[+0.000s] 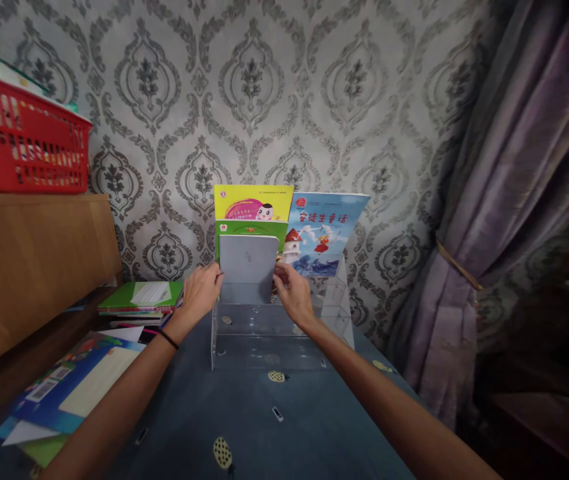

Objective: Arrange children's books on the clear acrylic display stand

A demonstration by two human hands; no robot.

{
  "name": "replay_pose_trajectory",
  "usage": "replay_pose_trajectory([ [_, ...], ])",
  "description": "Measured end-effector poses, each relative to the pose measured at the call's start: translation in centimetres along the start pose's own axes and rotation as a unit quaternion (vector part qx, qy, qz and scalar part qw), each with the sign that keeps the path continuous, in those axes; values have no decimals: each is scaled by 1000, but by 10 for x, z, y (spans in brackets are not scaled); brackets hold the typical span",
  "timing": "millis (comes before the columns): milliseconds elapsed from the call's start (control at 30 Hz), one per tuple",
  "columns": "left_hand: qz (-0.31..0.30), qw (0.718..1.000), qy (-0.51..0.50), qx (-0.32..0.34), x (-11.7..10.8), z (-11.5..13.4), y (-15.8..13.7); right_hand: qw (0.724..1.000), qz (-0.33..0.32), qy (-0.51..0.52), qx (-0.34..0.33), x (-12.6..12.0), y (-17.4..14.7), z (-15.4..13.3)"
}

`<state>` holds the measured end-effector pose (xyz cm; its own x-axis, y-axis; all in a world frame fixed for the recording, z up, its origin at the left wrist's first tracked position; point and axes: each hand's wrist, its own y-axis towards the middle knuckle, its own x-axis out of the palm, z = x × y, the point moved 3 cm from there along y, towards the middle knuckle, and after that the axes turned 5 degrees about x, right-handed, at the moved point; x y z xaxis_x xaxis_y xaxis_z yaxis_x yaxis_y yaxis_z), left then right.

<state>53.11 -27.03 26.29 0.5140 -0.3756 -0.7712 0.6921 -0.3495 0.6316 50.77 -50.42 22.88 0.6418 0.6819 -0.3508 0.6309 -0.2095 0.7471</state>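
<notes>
A plain grey notebook (248, 263) stands upright in a clear tiered book rack (264, 353), its lower part seen through the plastic. My left hand (203, 288) grips the notebook's left edge with curled fingers. On the opposite edge, my right hand (293, 291) pinches it between thumb and fingers. Behind the notebook rise a green book (279, 230) and a yellow book (254, 195), both partly covered. To their right a blue picture book (329, 233) leans back in the rack, with red lettering on its cover.
Books and papers lie at the left: a green-topped stack (139, 297) and a blue book (79, 380). A red basket (39, 133) sits on a wooden cabinet (39, 267). The dark blue tablecloth (184, 427) has pineapple prints. A curtain (444, 320) hangs at the right.
</notes>
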Motion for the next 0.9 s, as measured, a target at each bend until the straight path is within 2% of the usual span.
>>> replay_pose_trajectory([
  [400,-62,996,55,-31,-5,5,-2,1000,3,-7,5,-1,-2,2],
  [567,-59,995,72,-25,-3,7,-5,1000,0,-18,4,0,-3,2],
  [900,-78,994,54,-56,-3,10,-3,1000,10,-2,-5,-1,-4,4],
])
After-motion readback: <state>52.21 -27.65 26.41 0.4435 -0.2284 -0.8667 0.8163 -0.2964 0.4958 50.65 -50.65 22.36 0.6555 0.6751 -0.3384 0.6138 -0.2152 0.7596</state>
